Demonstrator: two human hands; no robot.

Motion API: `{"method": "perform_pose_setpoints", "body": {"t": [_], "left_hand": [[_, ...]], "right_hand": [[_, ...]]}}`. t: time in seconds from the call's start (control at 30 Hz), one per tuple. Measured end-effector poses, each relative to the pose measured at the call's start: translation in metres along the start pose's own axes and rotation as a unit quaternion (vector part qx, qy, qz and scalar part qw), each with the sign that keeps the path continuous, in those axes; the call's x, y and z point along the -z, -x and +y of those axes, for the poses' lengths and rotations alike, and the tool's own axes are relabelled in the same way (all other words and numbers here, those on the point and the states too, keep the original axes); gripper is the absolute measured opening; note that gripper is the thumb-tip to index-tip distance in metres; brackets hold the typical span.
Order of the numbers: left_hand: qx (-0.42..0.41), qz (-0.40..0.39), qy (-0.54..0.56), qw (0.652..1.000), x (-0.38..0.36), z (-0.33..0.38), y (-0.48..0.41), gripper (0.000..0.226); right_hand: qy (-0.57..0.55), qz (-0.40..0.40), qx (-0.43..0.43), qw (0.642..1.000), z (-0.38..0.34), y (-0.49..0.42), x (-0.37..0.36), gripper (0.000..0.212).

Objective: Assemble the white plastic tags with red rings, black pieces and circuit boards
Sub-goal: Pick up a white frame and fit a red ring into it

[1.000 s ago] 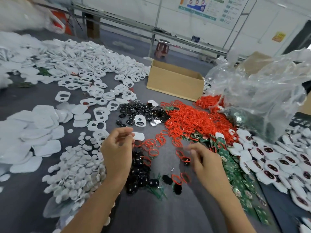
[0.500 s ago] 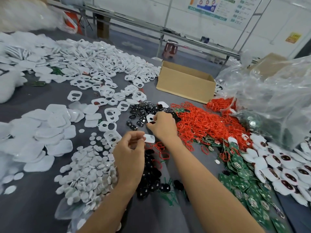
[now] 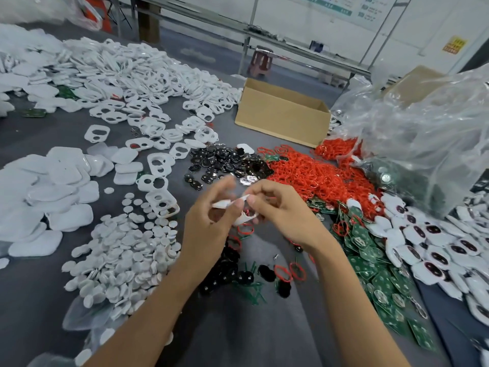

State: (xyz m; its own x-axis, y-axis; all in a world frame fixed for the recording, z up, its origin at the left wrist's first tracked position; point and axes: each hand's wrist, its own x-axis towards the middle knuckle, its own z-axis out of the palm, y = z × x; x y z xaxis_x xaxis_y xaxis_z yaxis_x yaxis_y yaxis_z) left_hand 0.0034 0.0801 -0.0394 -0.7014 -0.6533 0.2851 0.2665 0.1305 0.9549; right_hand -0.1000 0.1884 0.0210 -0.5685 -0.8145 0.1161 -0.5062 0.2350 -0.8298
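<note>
Both forearms reach in over the grey table (image 3: 39,133), and the hands meet above its middle. The left hand (image 3: 209,229) and right hand (image 3: 283,215) pinch a white tag (image 3: 230,203) between thumbs and curled fingers; the left fingers are motion-blurred. At the right, a clear plastic bag (image 3: 423,133) holds dark parts that are hard to make out. The open cardboard box (image 3: 283,117) hides its inside.

bright, soft light all over, with only faint shadows. the clear bag (image 3: 423,133) at the upper right shines. the left hand (image 3: 209,229) and its white tag (image 3: 229,203) look smeared. straight lines bend near the edges.
</note>
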Motion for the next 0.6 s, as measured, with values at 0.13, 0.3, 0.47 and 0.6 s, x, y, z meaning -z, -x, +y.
{"method": "perform_pose_setpoints", "body": {"t": [0.13, 0.3, 0.47, 0.6], "left_hand": [[0.010, 0.015, 0.002, 1.000, 0.001, -0.001, -0.001, 0.017], [0.083, 0.098, 0.064, 0.990, 0.001, -0.007, -0.006, 0.017], [0.112, 0.100, 0.117, 0.982, 0.001, -0.009, -0.006, 0.008], [0.126, 0.095, 0.133, 0.979, 0.000, -0.009, -0.006, 0.008]], "right_hand": [[-0.014, 0.072, 0.007, 0.997, 0.004, 0.002, -0.005, 0.009], [0.233, 0.043, -0.041, 0.971, 0.024, -0.006, -0.006, 0.005], [0.327, -0.039, -0.039, 0.943, 0.030, -0.007, -0.017, 0.011], [0.346, -0.056, -0.011, 0.937, 0.030, -0.006, -0.013, 0.014]]}}
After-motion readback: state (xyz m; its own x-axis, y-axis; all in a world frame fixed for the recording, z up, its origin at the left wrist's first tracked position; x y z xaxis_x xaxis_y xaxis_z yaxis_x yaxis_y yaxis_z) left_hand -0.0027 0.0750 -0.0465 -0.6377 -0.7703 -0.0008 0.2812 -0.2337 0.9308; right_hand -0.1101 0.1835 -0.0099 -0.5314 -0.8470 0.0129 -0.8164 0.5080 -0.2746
